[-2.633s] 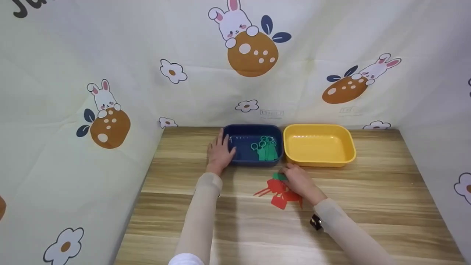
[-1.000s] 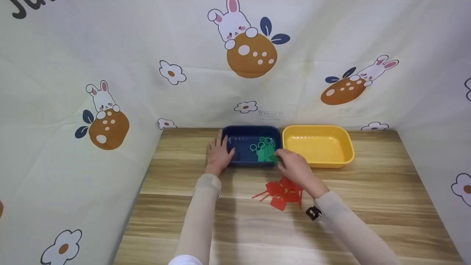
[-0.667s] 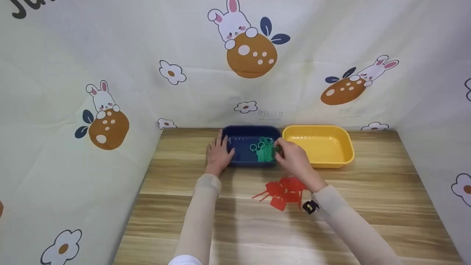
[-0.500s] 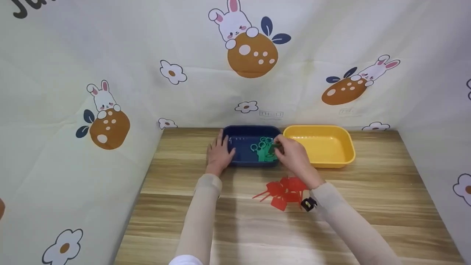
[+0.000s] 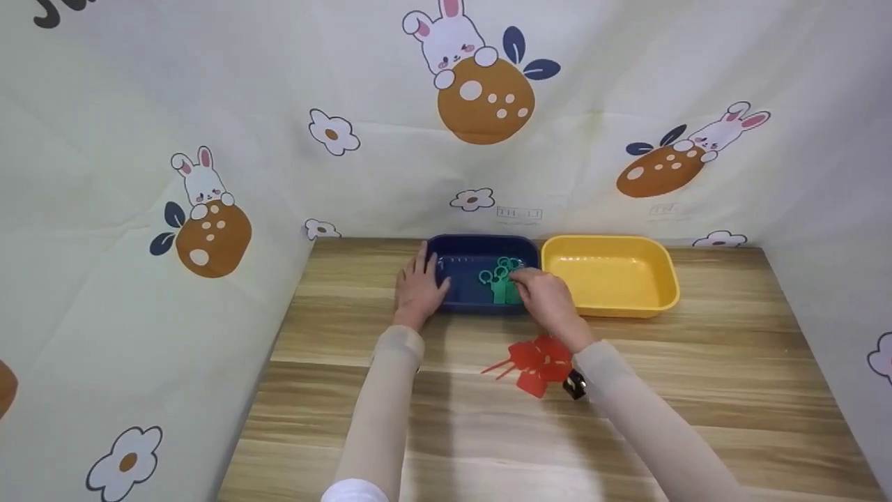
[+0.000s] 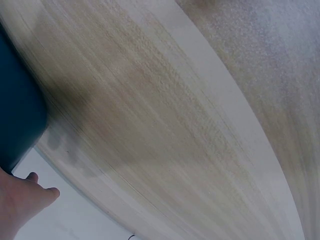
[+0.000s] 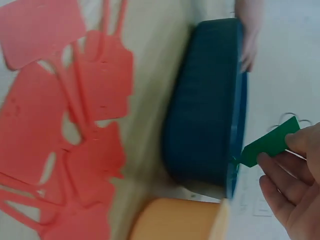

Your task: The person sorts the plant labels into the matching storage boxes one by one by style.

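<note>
Green flat tag, pointed at one end and seemingly plastic [image 7: 272, 142], is up off the tabletop, held over the right end of the tray described below. From the left, a cream cloth backdrop printed with rabbits and flowers [image 5: 376, 77] stands around a wood-grain tabletop [image 5: 320, 397]. The person's left hand [image 5: 422, 286] lies at the left rim of a navy, rounded-rectangular plastic tray [image 5: 463, 308], fingers straight and spread, gripping nothing that shows. In the tray's right half lies a cluster of green flat ring-topped pieces [image 5: 499, 291], overlapping one another. On the tabletop in front of the trays, a heap of red flat thin-stemmed pieces [image 5: 533, 359] lies apart from both. The right hand [image 5: 547, 294] reaches in over the navy tray's right rim, thumb and fingers pinching the green tag. Just beside that rim, on the right, stands a yellow plastic tray of the same shape [image 5: 606, 279], with nothing visible in it.

Over the last couple of seconds, the right hand has come from the heap to the navy tray, while the left hand has stayed put. Only red shows in the heap now; I judge that this green piece is being added to the other green ones.
</note>
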### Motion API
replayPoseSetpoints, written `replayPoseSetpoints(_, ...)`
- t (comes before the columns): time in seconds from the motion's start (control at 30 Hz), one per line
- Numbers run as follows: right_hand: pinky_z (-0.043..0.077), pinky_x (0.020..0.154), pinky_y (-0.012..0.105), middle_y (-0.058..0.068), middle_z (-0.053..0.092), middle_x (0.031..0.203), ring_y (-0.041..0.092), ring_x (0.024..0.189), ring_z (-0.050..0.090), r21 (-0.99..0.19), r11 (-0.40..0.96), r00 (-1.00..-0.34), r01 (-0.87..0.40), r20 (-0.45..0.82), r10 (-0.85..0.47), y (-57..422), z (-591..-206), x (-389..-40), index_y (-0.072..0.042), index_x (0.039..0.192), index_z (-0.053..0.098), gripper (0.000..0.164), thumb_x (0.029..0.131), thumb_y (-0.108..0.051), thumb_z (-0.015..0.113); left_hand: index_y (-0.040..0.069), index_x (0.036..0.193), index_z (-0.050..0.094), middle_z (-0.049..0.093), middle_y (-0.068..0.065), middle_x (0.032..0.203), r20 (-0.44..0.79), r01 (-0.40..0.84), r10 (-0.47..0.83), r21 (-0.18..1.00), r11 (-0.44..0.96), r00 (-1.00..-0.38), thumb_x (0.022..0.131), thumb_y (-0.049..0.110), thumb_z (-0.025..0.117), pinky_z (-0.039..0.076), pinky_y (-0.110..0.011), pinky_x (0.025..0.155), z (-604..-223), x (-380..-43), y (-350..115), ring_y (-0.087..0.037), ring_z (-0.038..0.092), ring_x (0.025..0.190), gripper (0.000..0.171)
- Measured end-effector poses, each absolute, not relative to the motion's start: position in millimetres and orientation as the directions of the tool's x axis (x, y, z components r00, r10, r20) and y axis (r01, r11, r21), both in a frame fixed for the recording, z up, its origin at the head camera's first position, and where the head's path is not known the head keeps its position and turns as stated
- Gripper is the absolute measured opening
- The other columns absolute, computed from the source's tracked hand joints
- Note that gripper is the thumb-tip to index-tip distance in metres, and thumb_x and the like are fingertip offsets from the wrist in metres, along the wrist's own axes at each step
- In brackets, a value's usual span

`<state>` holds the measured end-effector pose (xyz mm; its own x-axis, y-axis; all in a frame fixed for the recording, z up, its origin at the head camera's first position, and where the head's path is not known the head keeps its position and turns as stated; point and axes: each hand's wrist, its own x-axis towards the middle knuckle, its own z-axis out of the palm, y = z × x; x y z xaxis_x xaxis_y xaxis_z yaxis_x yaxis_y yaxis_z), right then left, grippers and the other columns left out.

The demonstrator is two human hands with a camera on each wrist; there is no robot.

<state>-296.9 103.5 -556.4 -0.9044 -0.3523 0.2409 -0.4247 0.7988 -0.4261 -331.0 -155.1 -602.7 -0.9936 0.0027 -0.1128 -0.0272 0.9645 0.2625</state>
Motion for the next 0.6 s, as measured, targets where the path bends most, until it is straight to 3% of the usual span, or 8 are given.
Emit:
replayPoseSetpoints(0.2,0.053,0.101,0.045,0.012,0.071,0.123,0.030,0.115,0.067,-0.388,0.806,-0.894,-0.447,0.178,-0.410,103,-577,-300,-0.005,0.119,0.071,0.025,0.099,-0.010,0.058,0.015,0.158,0.028,0.000,-0.002,0.170,-0.093,-0.018,0.009,0.286,0.958,-0.996,0.102,0.047,0.047,0.020,-0.056,0.124,-602,-330,-154,-0.033,0.021,0.153,0.068)
replayPoseSetpoints(0.4,0.054,0.099,0.043,0.014,0.071,0.122,0.030,0.113,0.068,-0.273,0.833,-0.877,-0.481,0.147,-0.458,101,-582,-298,-0.004,0.121,0.069,0.027,0.097,-0.007,0.057,0.014,0.158,0.028,0.002,-0.002,0.170,-0.076,-0.005,0.018,0.288,0.958,-0.997,0.102,0.046,0.047,0.022,-0.057,0.122,-602,-329,-154,-0.034,0.023,0.152,0.068)
replayPoseSetpoints(0.6,0.052,0.104,0.044,0.013,0.070,0.125,0.030,0.118,0.065,-0.341,0.815,-0.883,-0.468,0.142,-0.447,106,-579,-297,-0.006,0.123,0.068,0.028,0.096,-0.007,0.058,0.014,0.158,0.028,0.001,-0.002,0.170,-0.084,-0.006,0.019,0.294,0.956,-0.996,0.102,0.047,0.046,0.020,-0.056,0.123,-602,-329,-156,-0.034,0.022,0.153,0.068)
